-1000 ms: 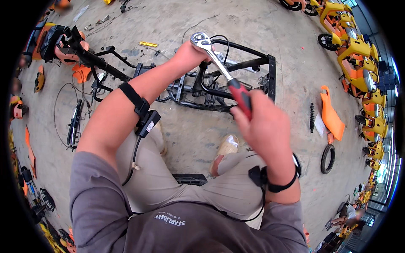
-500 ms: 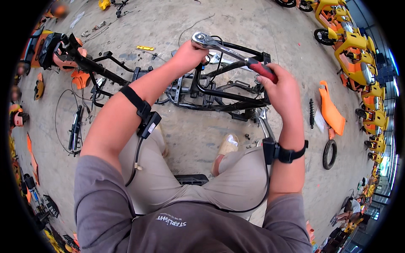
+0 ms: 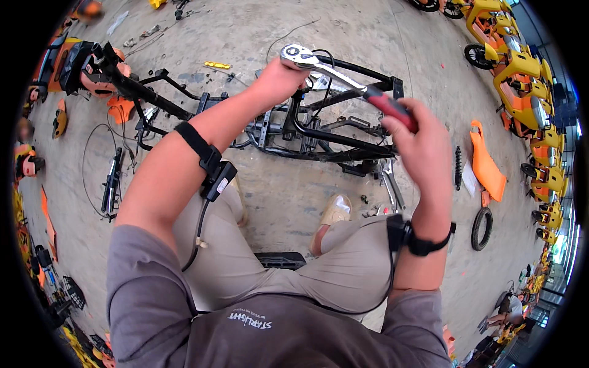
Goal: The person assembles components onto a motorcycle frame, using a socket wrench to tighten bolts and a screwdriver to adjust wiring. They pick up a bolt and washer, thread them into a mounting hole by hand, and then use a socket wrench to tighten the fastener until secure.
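Observation:
A ratchet wrench [image 3: 335, 73] with a chromed head and a red and black handle lies across the top of a black scooter frame [image 3: 343, 151]. My left hand [image 3: 283, 81] is closed about the wrench's head; its fingertips and whatever sits below the head are hidden. Around the handle's end, my right hand [image 3: 418, 134] is closed, thumb on the near side. The frame rests on the floor in front of me, its long tube reaching to the far left. A thin black cable loops up behind the wrench.
Pliers-like tools [image 3: 391, 184] lie near my right knee. Further right are a coil spring [image 3: 458, 167], an orange panel [image 3: 488, 162] and a tyre [image 3: 481, 229]. Yellow scooters [image 3: 515, 80] line the right side. A black shock-like part [image 3: 111, 184] and cables lie left; a yellow tool [image 3: 217, 65] lies beyond the frame.
My right hand has swung the wrench handle slightly to the right and toward me. My left hand stays at the wrench's head. The whole view has shifted a little.

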Available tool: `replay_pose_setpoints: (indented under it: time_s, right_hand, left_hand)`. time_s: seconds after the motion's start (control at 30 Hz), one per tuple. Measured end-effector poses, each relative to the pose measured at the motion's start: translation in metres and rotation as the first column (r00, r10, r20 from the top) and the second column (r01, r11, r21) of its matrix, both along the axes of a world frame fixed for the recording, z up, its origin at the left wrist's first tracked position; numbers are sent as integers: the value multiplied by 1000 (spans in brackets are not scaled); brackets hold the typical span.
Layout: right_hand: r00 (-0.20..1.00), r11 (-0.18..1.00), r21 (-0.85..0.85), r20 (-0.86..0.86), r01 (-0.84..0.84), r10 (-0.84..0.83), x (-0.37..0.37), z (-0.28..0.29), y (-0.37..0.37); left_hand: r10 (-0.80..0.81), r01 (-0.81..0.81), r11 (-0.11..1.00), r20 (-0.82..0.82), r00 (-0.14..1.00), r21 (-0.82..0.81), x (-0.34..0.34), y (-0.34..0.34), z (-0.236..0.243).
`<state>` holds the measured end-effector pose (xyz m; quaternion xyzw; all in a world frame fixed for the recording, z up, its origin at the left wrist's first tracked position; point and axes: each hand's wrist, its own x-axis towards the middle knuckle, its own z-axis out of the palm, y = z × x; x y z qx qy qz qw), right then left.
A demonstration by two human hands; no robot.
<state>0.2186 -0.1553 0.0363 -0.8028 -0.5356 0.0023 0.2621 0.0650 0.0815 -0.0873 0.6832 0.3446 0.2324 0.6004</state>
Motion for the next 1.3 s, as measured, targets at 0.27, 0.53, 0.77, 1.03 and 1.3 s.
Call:
replay_pose_setpoints:
  time_s: [0.27,0.53,0.77,1.03,1.3]
  right_hand:
    - [997,997,-7,-26,-75,74,-13,2,1]
    - [991,965,-225,-36,-136,132,-80,-5,-15]
    - [985,997,40,-164,65,-57,21,-16,14]
    - [994,987,-116,-4,-113,113,-77,-7,-19]
    - [996,998,-40,-73,-52,49,-49,-5,-9]
  left_hand:
    - [106,-103,993,-42,994,51,-5,-7,11]
    - [73,-76,994,30,997,85,-14,-11,11]
    - [11,-11,1000,-24,1000,9,5,1,1]
    - [60,-60,989,2,998,134,-5,-4,-3]
    - [17,-17,999,-2,1000,42,-6,-3,3]
